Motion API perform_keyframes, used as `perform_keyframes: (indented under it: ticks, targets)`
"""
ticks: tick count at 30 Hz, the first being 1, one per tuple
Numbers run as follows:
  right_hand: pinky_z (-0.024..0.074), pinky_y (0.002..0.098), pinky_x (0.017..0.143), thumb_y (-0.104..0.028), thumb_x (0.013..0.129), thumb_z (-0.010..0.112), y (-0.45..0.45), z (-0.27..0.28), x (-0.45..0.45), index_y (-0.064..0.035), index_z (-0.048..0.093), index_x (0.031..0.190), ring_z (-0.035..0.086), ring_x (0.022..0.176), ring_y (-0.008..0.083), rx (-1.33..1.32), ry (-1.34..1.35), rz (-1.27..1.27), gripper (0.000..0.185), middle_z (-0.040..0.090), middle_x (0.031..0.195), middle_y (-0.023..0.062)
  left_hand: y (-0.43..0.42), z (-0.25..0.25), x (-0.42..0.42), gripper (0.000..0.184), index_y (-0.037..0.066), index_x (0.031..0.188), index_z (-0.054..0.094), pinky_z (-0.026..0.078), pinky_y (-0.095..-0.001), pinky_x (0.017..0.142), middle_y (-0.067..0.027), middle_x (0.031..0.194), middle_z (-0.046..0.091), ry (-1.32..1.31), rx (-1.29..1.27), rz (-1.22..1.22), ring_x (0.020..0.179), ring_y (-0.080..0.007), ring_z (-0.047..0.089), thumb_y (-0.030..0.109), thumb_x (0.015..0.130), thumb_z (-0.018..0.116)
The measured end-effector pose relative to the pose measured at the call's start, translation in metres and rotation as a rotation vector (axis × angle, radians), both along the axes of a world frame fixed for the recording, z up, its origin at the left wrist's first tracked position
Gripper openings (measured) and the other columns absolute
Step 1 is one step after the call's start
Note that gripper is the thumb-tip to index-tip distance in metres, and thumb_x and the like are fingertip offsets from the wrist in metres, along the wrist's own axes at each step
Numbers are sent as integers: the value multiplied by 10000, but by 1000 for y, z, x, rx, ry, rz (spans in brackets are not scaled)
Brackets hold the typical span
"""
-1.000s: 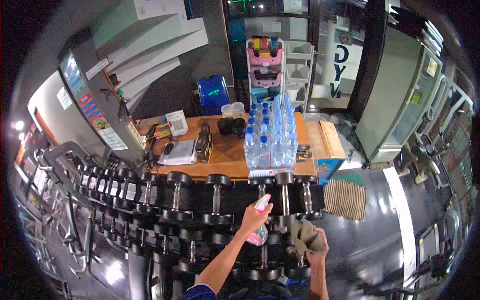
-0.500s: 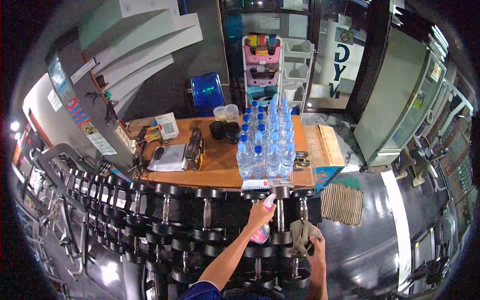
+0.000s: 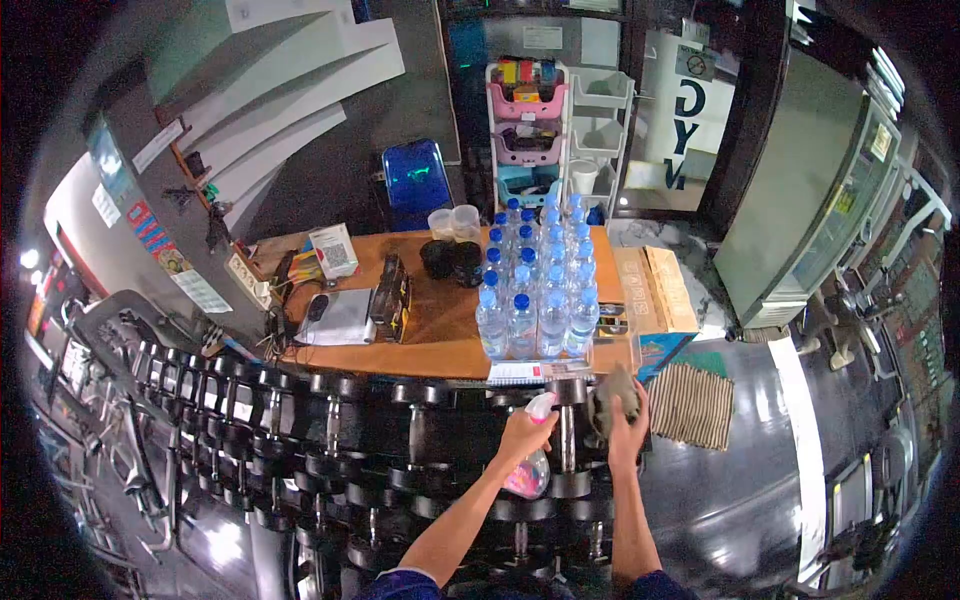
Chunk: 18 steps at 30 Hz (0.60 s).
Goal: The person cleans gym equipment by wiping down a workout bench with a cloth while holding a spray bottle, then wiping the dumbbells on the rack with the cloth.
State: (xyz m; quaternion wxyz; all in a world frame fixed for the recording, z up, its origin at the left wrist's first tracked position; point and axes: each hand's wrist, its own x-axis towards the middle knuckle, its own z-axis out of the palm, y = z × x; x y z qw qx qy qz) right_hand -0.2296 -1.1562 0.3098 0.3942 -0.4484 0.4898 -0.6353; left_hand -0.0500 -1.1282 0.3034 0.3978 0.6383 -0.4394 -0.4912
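Observation:
My left hand (image 3: 527, 438) is closed around the neck of a spray bottle (image 3: 530, 475), which has a white and pink head and a clear body with a pink label. In my right hand (image 3: 628, 430) is a greyish cloth (image 3: 612, 393), pressed over the end of a dumbbell on the upper rack row at the right; the cloth covers most of that dumbbell. Between my two hands lies another dumbbell (image 3: 568, 440) with a shiny metal handle and black ends.
Rows of black dumbbells (image 3: 416, 430) run leftward along the rack. Behind it stands a wooden desk (image 3: 440, 352) with many water bottles (image 3: 522, 325), a laptop (image 3: 338, 316) and black containers. A striped mat (image 3: 690, 405) lies on the floor at right.
My right hand has moved up and away from me with the cloth, from the dumbbell's near end to its far end. My left hand still holds the spray bottle in about the same place.

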Motion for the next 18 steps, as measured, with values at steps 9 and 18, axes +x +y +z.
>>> perform_keyframes:
  ticks: [9,18]
  targets:
    - [461,405,1017,86,728,564,-13,-24,53,-133,657,1107,503,1250,338,-386,1137,283,448,585,1287,96,112,-22,-21,465,45,1330,542,489,-241,749,2,958,645,245,30,-17,852,-80,597,204,917,685]
    - [506,433,880,71,788,589,-14,22,20,-43,563,1233,602,1022,439,-61,751,268,461,609,1160,223,147,-52,-38,457,88,1337,561,491,-233,751,13,1039,652,429,90,21,853,-65,580,194,913,695]
